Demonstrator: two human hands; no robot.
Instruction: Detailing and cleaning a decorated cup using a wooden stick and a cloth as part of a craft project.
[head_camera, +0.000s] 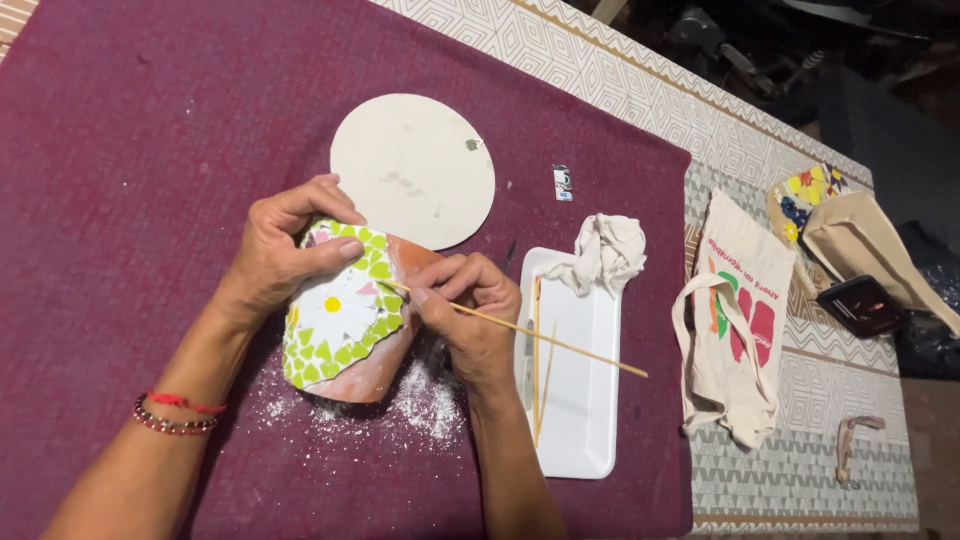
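Warm artificial light is falling from above on the maroon cloth (130, 150), leaving the white tray (585, 400) and round disc (412, 170) glowing brightly without hard glare. Soft shadows are pooling under both forearms. The top right corner is sinking into darkness, its detail murky; the centre is holding sharp.

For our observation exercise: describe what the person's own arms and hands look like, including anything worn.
Both forearms are bare, no sleeves showing. The left hand has a wrist wearing a thin red cord and a dark red beaded bracelet. The right hand wears no gloves or visible rings.
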